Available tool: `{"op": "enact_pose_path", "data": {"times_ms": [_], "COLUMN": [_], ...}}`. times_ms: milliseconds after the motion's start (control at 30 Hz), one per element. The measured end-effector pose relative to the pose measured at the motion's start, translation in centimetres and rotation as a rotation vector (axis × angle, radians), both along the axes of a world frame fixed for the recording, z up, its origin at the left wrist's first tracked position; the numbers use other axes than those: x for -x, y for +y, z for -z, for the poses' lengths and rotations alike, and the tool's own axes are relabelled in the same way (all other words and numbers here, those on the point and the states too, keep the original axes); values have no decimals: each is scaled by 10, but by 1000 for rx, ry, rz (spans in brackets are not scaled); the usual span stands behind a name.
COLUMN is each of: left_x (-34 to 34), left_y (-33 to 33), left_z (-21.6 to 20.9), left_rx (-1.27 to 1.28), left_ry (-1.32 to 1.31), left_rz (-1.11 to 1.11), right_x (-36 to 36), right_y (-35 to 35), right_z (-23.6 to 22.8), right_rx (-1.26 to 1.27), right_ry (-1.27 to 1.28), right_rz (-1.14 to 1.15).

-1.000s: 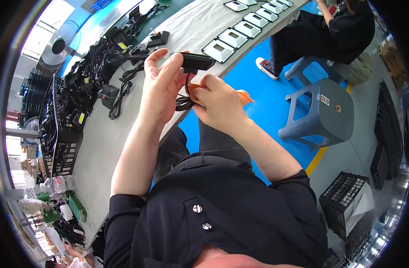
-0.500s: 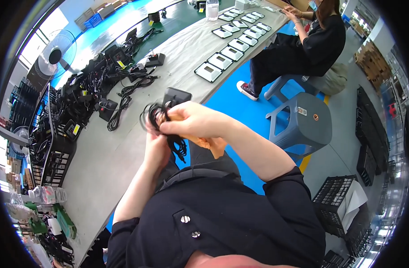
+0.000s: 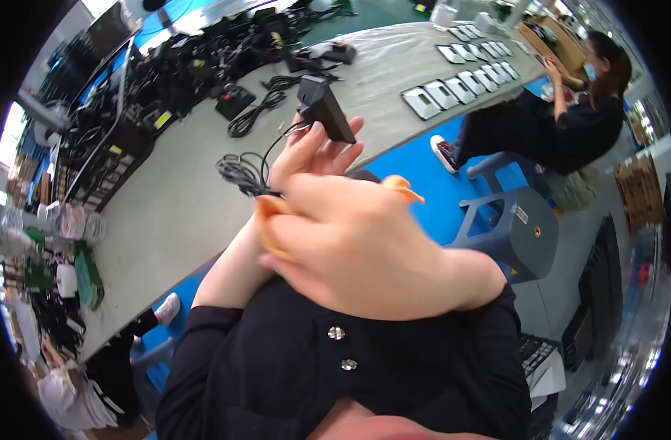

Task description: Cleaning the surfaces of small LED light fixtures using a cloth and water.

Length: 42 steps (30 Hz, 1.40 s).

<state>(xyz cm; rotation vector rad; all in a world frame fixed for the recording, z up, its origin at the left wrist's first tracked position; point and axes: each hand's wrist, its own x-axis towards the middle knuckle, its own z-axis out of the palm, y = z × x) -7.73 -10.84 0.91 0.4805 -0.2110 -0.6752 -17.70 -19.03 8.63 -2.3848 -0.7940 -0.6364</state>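
A black power adapter [image 3: 327, 110] with a thin cable stands tilted up in my left hand [image 3: 304, 155], whose fingers are curled round its lower part. The adapter's cable [image 3: 240, 173] is bundled in loose loops to the left of that hand, over the table. Nearer to me, my right hand [image 3: 357, 242] is closed on an orange cloth [image 3: 268, 220], part of which sticks out beyond the knuckles. The cloth lies against the bundled cable; whether it wraps round the cable is hidden by my fingers.
More adapters with coiled cables [image 3: 236, 103] lie on the grey-covered table [image 3: 174, 205], heaped toward the far left by a black crate [image 3: 112, 161]. White-framed panels [image 3: 464, 88] stand in rows at the far right. A seated co-worker [image 3: 577, 117] and a grey stool [image 3: 522, 227] are at right.
My left hand has raised the adapter upright and turned it. My right hand, with the cloth, has come nearer to me, down to the cable. The view has shifted.
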Motion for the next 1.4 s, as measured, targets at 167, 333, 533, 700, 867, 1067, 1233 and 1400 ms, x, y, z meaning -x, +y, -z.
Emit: {"op": "enact_pose_path", "data": {"times_ms": [167,333,533,700,867,1067,1233,1400], "left_x": [-22,-13,-4,-21,-54,-83,-99,-96], "left_y": [22,23,15,-10,-67,-163,-215,-235], "left_z": [8,-6,-6,4,19,41,71,84], "left_rx": [266,113,-11,-118,-873,-1128,-1361,-1535], "left_ry": [36,-83,-327,-584,-1282,-1603,-1537,-1422], "left_rz": [143,145,192,20,-705,-764,-415,-194], "right_x": [16,11,-25,-26,-3,54,75,78], "right_y": [-51,-62,-41,-65,-123,-183,-207,-221], "right_z": [14,39,48,68,99,128,144,156], "right_rx": [-284,-453,-260,-277,-459,-657,-608,-691], "right_ry": [78,4,-159,-150,-82,-36,-46,15], "right_rz": [262,372,291,399,595,860,960,980]}}
